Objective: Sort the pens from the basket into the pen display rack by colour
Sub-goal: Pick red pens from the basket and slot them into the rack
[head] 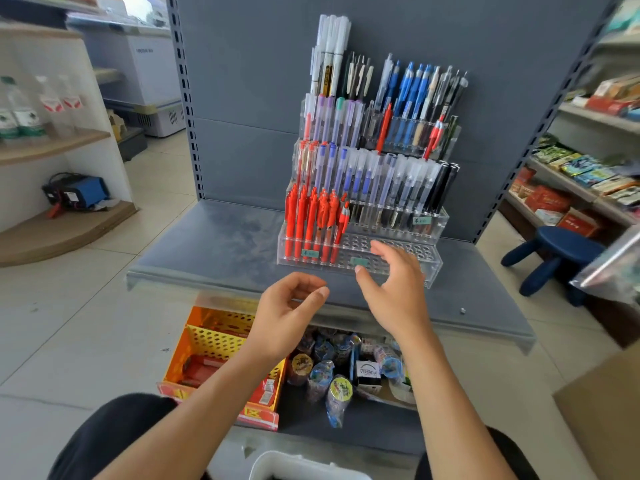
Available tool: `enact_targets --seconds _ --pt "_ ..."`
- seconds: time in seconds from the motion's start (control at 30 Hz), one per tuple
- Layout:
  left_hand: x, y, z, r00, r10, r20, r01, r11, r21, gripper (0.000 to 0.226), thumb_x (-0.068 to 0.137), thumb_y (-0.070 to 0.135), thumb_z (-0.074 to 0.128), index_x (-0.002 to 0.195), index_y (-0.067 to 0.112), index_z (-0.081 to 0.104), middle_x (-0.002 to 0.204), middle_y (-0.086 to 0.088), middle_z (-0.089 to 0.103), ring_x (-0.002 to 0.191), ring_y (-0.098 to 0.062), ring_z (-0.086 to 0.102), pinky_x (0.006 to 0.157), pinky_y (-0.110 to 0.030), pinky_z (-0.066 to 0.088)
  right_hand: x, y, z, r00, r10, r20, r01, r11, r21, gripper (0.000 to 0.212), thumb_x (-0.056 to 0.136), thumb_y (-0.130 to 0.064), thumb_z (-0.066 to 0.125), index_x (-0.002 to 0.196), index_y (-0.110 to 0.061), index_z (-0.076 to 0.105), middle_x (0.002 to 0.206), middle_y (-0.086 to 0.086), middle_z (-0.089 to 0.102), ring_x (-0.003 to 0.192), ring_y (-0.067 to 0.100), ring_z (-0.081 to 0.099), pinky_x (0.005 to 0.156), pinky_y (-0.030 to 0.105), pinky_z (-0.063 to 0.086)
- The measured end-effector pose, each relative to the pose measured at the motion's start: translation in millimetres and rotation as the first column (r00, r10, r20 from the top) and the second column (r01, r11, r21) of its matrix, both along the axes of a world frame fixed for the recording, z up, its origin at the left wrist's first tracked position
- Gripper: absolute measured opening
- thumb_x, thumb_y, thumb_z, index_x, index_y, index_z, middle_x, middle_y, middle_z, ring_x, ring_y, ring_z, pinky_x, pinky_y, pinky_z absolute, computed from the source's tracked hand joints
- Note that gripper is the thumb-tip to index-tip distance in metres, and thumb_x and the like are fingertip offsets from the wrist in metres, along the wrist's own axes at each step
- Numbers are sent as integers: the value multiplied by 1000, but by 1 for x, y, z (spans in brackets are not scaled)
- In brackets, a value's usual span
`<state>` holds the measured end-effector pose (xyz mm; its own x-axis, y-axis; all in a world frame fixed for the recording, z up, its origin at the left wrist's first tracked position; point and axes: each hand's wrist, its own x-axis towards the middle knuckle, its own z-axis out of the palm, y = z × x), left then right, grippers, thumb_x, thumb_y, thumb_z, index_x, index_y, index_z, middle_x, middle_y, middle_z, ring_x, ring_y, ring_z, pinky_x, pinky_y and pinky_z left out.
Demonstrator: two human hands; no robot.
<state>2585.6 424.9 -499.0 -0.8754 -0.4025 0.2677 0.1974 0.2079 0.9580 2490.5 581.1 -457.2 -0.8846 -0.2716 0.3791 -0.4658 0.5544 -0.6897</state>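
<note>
Left hand (291,306) loosely curled, holding nothing; right hand (391,282) spread wide, empty, just before the pen rack (431,268); red pens (311,220) up-left of it

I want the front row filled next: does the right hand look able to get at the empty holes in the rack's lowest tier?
Probably yes: the right hand hovers open just before those empty holes, beside the red pens, with nothing between.

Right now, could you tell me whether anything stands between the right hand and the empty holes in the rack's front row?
Nothing visible does. The right hand hovers open directly before those holes on the pen display rack; the red pens stand to their left. It holds no pen, though.
</note>
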Motion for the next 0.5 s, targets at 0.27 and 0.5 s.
enact_targets --seconds 0.27,0.5 --pt "25 17 -11 996 57 62 -50 992 -118 10 96 23 67 101 17 73 89 3 74 84 -8 68 77 -22 55 47 30 -21 998 37 57 -37 999 15 40 95 -29 66 134 -24 59 127 -13 59 128 7 43 113 39 36" --pt "54 31 -28 986 42 159 -31 997 -72 14 97 21 63 104 13 72 92 -4 76 89 -15 73 84 -34 57 80 47 -46 984 61 168 -67 997 30 41 94 -30 65 135 -27 60 125 -13 64 109 12 60 92 33 53"
